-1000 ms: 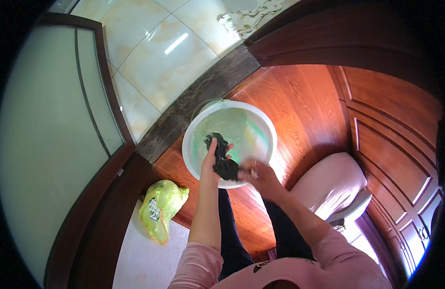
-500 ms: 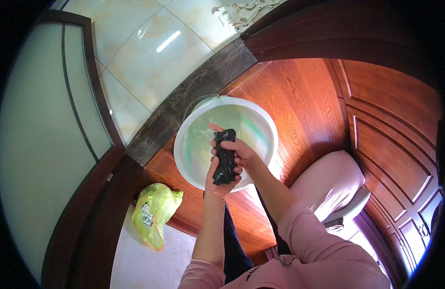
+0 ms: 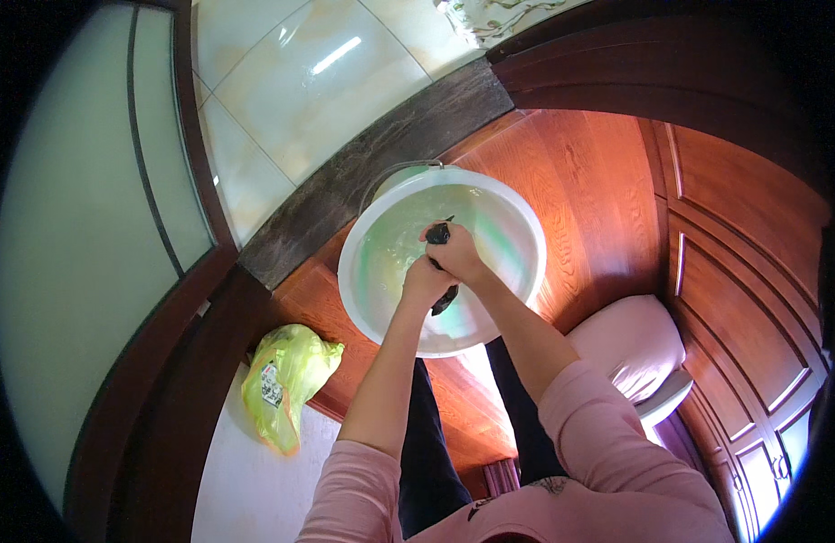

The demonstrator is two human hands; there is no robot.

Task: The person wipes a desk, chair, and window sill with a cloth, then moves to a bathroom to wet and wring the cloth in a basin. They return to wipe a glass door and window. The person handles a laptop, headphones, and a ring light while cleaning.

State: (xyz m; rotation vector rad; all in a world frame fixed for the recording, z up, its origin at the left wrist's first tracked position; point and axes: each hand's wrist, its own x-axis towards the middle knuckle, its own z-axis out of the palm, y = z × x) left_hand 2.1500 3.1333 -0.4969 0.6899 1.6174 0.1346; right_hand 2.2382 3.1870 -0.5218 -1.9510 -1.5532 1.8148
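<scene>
A wet-looking black cloth [image 3: 445,300] is bunched up between my two hands, over a white bucket [image 3: 352,299] with water [image 3: 395,240] in it. My left hand [image 3: 425,280] is closed around its nearer part, and a loose end hangs out below that fist. Just beyond, my right hand [image 3: 457,253] grips the farther part, where another bit of black sticks out at the top. The two fists touch. Most of the cloth between them is hidden by my fingers.
A yellow-green plastic bag [image 3: 295,376] lies left of the bucket. On the right stands a seat with a pink cover [image 3: 630,344], before wooden cabinet doors [image 3: 739,271]. A dark stone threshold [image 3: 381,167] separates wooden floor from pale tiles. A frosted glass door [image 3: 83,271] is at far left.
Both hands have moved farther out over the bucket and lower, tightening from a loose two-handed hold into fists around the black cloth. My view has shifted slightly.
</scene>
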